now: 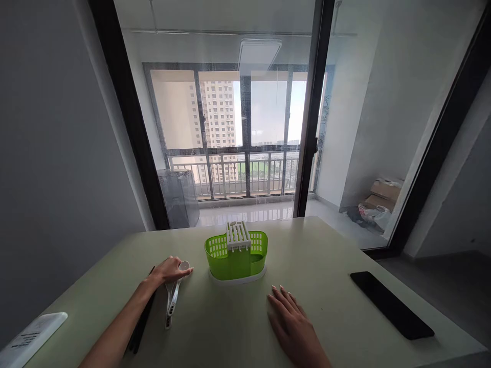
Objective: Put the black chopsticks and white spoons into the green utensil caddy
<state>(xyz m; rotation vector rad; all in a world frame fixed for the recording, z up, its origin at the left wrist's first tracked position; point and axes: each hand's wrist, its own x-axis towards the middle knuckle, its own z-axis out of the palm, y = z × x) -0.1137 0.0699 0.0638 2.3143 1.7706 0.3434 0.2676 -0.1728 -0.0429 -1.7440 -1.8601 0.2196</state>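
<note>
My left hand (171, 270) is closed around the upper end of a white spoon (175, 297), whose round bowl shows between thumb and fingers. A second white utensil (168, 322) lies against it, its far end hidden under the hand. Black chopsticks (141, 327) lie beside them, partly covered by my left forearm. To the right of that hand stands a green slotted utensil basket (238, 266) with a white base and a white slotted piece over its middle. My right hand (289, 319) rests flat on the table, fingers stretched out, holding nothing.
A black flat slab (391, 304) lies on the right of the pale table (326, 266). A white object with dark print (34, 335) sits at the left edge. Behind the table are a dark-framed glass door (314, 102) and a balcony with boxes and bags (379, 204).
</note>
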